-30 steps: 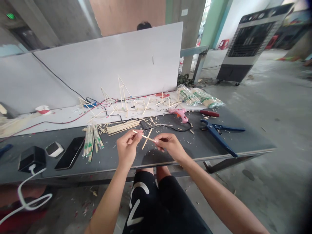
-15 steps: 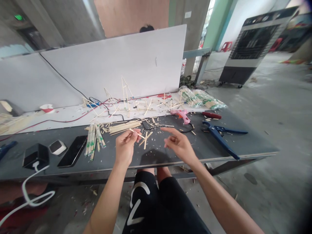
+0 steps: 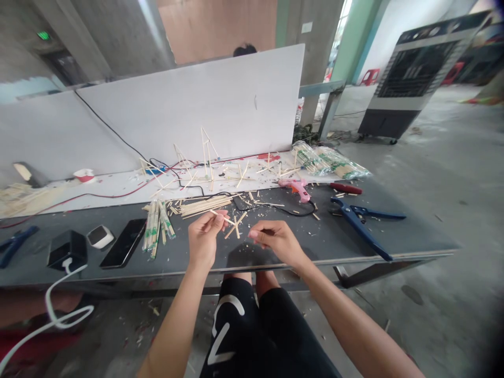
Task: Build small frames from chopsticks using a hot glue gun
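Note:
Between the thumb and fingers of my left hand (image 3: 205,233) is a thin wooden stick. Its far end meets a small crossed piece of wooden sticks (image 3: 237,227) over the dark tabletop; whether they are joined is too small to tell. A short way to the right of that piece, my right hand (image 3: 273,239) is closed with thumb and index finger together. Whatever may be in that pinch cannot be made out. Behind my left hand lies a pile of loose wooden sticks (image 3: 207,206), and wrapped stick bundles (image 3: 151,231) are to its left.
A pink glue gun (image 3: 297,188), a red-handled tool (image 3: 346,188) and a blue cutter (image 3: 360,220) lie to the right. Stick frames (image 3: 207,152) stand before the white board (image 3: 189,110). A phone (image 3: 125,244) and a black charger block (image 3: 67,249) are at left.
My right hand has drawn its extended index finger in to the thumb and come closer to the crossed sticks. My left hand keeps its hold. The view has shifted slightly.

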A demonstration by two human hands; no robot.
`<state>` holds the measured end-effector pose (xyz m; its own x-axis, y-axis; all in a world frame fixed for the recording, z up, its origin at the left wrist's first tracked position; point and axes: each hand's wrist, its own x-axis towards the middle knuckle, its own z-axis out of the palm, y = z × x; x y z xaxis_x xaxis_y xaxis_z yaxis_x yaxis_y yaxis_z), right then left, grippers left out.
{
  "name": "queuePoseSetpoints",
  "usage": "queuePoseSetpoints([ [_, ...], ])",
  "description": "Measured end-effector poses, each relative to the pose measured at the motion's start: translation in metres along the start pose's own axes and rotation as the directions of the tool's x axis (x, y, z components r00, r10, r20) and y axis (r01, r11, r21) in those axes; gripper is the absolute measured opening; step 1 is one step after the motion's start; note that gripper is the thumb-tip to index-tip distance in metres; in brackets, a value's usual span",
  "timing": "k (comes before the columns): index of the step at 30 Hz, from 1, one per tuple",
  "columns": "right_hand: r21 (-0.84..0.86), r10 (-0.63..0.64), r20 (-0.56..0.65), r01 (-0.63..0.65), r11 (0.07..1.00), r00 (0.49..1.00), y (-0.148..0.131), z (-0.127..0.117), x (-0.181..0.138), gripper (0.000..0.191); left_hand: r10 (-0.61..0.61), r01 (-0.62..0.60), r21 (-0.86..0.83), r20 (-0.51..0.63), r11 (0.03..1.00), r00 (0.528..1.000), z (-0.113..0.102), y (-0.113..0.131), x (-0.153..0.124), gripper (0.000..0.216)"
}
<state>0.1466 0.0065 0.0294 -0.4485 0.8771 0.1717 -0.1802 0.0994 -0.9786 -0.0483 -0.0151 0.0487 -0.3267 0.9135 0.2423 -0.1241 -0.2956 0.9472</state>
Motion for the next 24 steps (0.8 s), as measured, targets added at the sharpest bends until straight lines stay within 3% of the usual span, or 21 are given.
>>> queuePoseSetpoints([
  [4, 0.126, -0.043, -0.165, 0.064, 0.990, 0.985, -0.002, -0.024, -0.010, 0.024, 0.009, -0.010, -0.002, -0.077, 1.000, 0.997, -0.008, -0.006, 0.007, 0.030],
  [7, 0.167, -0.116, -0.361, 0.187, 0.968, 0.925, -0.009, -0.052, -0.021, 0.025, 0.015, -0.014, 0.011, -0.147, 1.000, 0.989, -0.016, -0.011, 0.012, 0.033],
  [9, 0.070, -0.167, -0.473, 0.226, 0.972, 0.865, -0.015, -0.075, -0.027, 0.030, 0.016, -0.012, 0.030, -0.164, 0.999, 0.986, -0.020, -0.013, 0.015, 0.032],
  [11, -0.157, -0.208, -0.562, 0.144, 0.977, 0.800, -0.019, -0.097, -0.032, 0.038, 0.026, -0.019, 0.042, -0.170, 0.999, 0.985, -0.022, -0.013, 0.016, 0.031],
  [13, -0.405, -0.198, -0.561, -0.058, 0.912, 0.803, -0.018, -0.114, -0.038, 0.037, 0.034, -0.025, 0.055, -0.168, 0.998, 0.985, -0.021, -0.011, 0.016, 0.031],
  [15, -0.605, -0.154, -0.499, -0.215, 0.767, 0.853, -0.016, -0.123, -0.044, 0.019, 0.049, -0.036, 0.078, -0.163, 0.996, 0.986, -0.018, -0.009, 0.016, 0.031],
  [16, -0.682, -0.140, -0.464, -0.252, 0.686, 0.875, -0.015, -0.124, -0.048, 0.017, 0.059, -0.045, 0.097, -0.156, 0.994, 0.986, -0.016, -0.007, 0.015, 0.032],
  [19, -0.819, -0.187, -0.409, -0.269, 0.507, 0.893, -0.017, -0.110, -0.058, 0.034, 0.097, -0.074, 0.182, -0.120, 0.981, 0.988, -0.012, 0.000, 0.011, 0.031],
  [21, -0.831, -0.256, -0.398, -0.228, 0.508, 0.881, -0.023, -0.095, -0.059, 0.031, 0.105, -0.089, 0.253, -0.050, 0.963, 0.993, -0.009, 0.004, 0.007, 0.028],
  [24, -0.793, -0.325, -0.375, -0.118, 0.598, 0.868, -0.027, -0.076, -0.051, 0.034, 0.110, -0.143, 0.374, 0.109, 0.916, 0.988, -0.002, 0.008, 0.003, 0.024],
])
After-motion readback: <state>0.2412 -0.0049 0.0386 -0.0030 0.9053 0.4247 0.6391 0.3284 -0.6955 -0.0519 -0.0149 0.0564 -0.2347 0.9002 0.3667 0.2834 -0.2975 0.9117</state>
